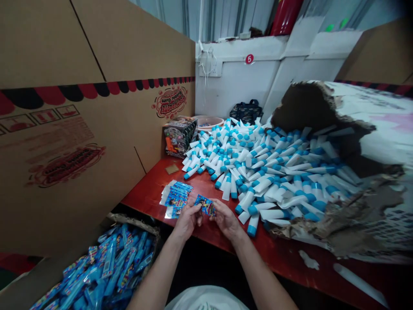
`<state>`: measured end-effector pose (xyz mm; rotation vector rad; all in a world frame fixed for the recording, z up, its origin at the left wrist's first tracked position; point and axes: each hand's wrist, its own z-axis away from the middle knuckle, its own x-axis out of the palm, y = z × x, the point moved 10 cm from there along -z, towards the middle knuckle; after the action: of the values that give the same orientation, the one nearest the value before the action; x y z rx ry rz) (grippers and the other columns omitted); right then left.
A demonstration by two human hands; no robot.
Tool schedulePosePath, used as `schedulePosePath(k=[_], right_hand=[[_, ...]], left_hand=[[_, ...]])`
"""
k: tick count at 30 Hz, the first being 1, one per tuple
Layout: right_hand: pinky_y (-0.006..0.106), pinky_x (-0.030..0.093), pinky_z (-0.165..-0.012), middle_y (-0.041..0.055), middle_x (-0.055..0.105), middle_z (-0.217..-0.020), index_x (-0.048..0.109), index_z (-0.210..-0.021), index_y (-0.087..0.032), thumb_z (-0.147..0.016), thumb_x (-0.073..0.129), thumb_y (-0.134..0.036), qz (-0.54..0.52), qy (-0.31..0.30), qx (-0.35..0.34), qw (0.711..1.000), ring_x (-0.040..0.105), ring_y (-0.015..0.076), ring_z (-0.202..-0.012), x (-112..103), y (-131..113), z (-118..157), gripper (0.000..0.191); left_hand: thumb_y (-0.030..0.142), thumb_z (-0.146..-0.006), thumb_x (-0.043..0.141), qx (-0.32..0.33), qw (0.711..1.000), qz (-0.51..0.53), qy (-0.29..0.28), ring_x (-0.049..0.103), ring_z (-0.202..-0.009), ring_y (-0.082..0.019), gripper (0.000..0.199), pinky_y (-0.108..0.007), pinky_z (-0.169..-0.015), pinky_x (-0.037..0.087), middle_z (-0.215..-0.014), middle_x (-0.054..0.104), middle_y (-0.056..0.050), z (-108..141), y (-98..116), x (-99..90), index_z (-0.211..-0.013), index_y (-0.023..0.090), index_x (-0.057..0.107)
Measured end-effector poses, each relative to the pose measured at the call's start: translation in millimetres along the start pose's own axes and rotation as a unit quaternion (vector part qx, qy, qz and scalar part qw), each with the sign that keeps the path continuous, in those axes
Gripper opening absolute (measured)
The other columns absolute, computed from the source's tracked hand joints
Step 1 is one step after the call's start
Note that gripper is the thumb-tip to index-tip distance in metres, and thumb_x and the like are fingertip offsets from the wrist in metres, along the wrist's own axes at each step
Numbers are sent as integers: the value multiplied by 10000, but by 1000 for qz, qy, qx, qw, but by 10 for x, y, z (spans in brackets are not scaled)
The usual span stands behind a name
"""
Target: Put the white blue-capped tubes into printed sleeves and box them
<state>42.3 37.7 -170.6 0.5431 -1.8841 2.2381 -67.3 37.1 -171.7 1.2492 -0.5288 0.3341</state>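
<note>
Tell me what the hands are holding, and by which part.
The left hand and right hand grip one small printed sachet by its opposite ends, between their fingertips.

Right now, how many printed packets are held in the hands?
1: a blue printed packet, pinched between the left hand and right hand; another may hide behind it.

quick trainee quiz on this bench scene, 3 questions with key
1. True or false: the left hand and right hand are both holding the printed packet.
2. What fills the open carton at lower left: a) loose white tubes, b) blue printed packs, c) red boxes?
3. What number is on the round red sticker on the white wall?

Key: 1 true; 2 b; 3 5
</note>
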Motion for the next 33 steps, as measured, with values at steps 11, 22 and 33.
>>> schedulePosePath(k=[11,22,33], right_hand=[[223,293,-521,-57,464,-527,488,-576,-189,-739,609,-522,168,82,-82,979,393,88,-514,-166,54,-106,390],[364,327,-822,156,586,-1051,549,-1170,-146,-844,520,-302,600,277,-131,739,500,275,-990,-648,-870,-248,363],[340,367,-773,169,652,-985,590,-1023,-107,-829,424,-125,765,224,-34,603,614,263,-923,-658,-722,-600,256]], left_hand=[[335,-677,732,46,997,30,62,435,-404,-63,243,-191,-361,304,-550,540,28,-120,-153,56,-710,139,590],[305,-695,717,-1,974,188,127,427,-345,-82,228,-229,-350,326,-553,547,65,-271,-282,-23,-804,192,552],[242,-802,612,-54,959,230,154,527,-376,-143,104,-263,-379,386,-543,610,10,-186,-347,-220,-764,160,560]])
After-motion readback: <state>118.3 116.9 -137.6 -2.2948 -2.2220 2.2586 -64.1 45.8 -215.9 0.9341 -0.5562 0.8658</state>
